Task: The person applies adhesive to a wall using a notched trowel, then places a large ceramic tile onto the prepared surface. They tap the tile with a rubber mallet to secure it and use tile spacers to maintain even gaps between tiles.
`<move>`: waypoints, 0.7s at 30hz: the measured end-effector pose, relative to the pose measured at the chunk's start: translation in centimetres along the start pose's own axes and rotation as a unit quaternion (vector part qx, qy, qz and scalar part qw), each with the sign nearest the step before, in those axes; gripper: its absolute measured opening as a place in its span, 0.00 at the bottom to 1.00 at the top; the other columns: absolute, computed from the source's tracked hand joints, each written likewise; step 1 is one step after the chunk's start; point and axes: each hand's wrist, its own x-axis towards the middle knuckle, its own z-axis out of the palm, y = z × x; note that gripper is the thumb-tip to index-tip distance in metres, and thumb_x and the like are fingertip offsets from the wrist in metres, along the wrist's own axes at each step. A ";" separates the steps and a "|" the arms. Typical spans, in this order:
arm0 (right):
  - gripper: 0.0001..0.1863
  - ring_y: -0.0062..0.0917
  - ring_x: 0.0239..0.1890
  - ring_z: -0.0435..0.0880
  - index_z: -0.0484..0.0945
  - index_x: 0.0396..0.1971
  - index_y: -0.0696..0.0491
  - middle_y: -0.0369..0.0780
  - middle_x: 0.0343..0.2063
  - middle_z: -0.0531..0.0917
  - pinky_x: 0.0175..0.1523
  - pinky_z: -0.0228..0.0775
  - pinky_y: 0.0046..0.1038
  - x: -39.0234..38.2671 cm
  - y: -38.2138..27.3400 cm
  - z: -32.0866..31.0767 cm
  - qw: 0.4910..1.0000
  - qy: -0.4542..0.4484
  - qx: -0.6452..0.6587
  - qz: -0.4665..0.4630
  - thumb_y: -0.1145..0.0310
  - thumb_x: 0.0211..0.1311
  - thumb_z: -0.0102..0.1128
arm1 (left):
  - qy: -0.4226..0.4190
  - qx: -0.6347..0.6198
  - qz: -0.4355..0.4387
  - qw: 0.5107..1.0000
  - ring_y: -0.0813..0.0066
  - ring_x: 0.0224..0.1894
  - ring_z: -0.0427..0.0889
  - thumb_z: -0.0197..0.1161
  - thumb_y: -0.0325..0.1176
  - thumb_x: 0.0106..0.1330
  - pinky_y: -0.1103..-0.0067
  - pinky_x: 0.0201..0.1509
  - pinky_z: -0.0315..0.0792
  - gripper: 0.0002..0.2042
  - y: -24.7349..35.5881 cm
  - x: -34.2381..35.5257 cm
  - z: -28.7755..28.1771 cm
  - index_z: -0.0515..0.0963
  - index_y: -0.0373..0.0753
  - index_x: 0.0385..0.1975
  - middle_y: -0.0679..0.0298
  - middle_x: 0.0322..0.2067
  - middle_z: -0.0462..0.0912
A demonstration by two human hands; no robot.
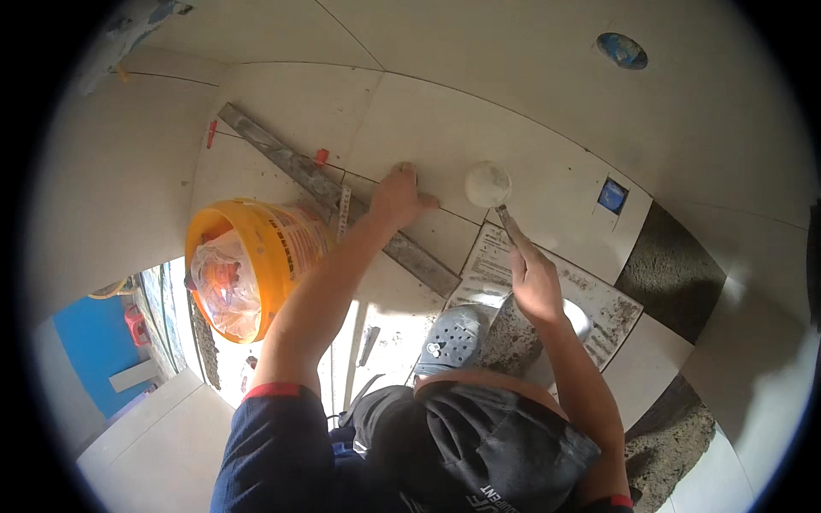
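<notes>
Lap: black shorts [496, 445] filled the near edge, with a navy sleeve [274, 453] banded red at the cuff on the left.
Clog: a grey clog [457, 338] stood beside a dirt-speckled board [599, 295] with print on it.
Loose piece: a small dark object [369, 346] lay left of the clog.
Bucket: an orange bucket [291, 248], tilted in view, stood left of the left forearm, with a clear plastic bag [224, 286] inside.
Right hand: the right hand [537, 282] was wrapped round the handle of a mallet [489, 185].
Mallet: its pale round head was over a large pale tile [543, 158], near the joint; whether it touched could not be told.
Left hand: the left hand [398, 198] was at that tile's edge, thumb out to the right, fingers bent; whether they pinched anything could not be told.
Straightedge: a long metal bar [278, 154] ran diagonally beneath the left forearm, a white marked strip [345, 209] lying across it.
Clips: a red clip [321, 156] sat by the bar, another red piece [211, 134] further left.
Openings: a blue square box [612, 195] showed in the tile, and a round blue opening [623, 51] beyond.
</notes>
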 end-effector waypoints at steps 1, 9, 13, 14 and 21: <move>0.27 0.43 0.32 0.83 0.66 0.66 0.42 0.50 0.30 0.82 0.39 0.75 0.40 0.1 -0.1 0.2 1.000 0.020 0.007 -0.017 0.73 0.67 0.53 | -0.001 -0.005 -0.007 1.000 0.48 0.52 0.77 0.72 0.50 0.51 0.65 0.55 0.73 0.36 -0.2 -0.1 0.0 0.71 0.25 0.51 0.43 0.52 0.73; 0.21 0.45 0.61 0.73 0.69 0.63 0.48 0.51 0.57 0.76 0.61 0.68 0.36 1.2 -3.4 -0.7 0.988 -0.071 0.092 0.101 0.69 0.72 0.46 | 0.040 0.023 0.025 0.999 0.47 0.51 0.77 0.71 0.53 0.52 0.64 0.54 0.72 0.35 -1.0 -0.1 1.1 0.72 0.27 0.48 0.43 0.47 0.76; 0.26 0.48 0.40 0.82 0.66 0.66 0.42 0.52 0.40 0.82 0.44 0.76 0.41 1.3 -1.6 1.7 0.999 0.033 0.018 -0.039 0.72 0.68 0.50 | 0.054 0.033 0.046 0.997 0.47 0.51 0.77 0.71 0.54 0.52 0.63 0.54 0.72 0.35 -1.4 0.4 1.4 0.73 0.26 0.48 0.43 0.48 0.76; 0.26 0.48 0.41 0.82 0.66 0.65 0.42 0.52 0.40 0.82 0.44 0.76 0.41 1.6 -1.8 1.8 0.999 0.018 0.019 -0.023 0.72 0.68 0.50 | 0.042 0.030 0.038 0.998 0.47 0.52 0.77 0.71 0.54 0.52 0.63 0.54 0.72 0.35 -1.5 0.3 1.4 0.73 0.26 0.47 0.43 0.48 0.76; 0.26 0.45 0.37 0.83 0.67 0.65 0.42 0.51 0.35 0.83 0.42 0.75 0.42 2.8 -2.7 3.5 0.996 0.061 0.059 -0.026 0.71 0.67 0.51 | 0.061 0.002 0.061 0.996 0.46 0.50 0.77 0.72 0.52 0.52 0.63 0.53 0.73 0.33 -0.8 0.0 1.2 0.74 0.27 0.46 0.43 0.47 0.76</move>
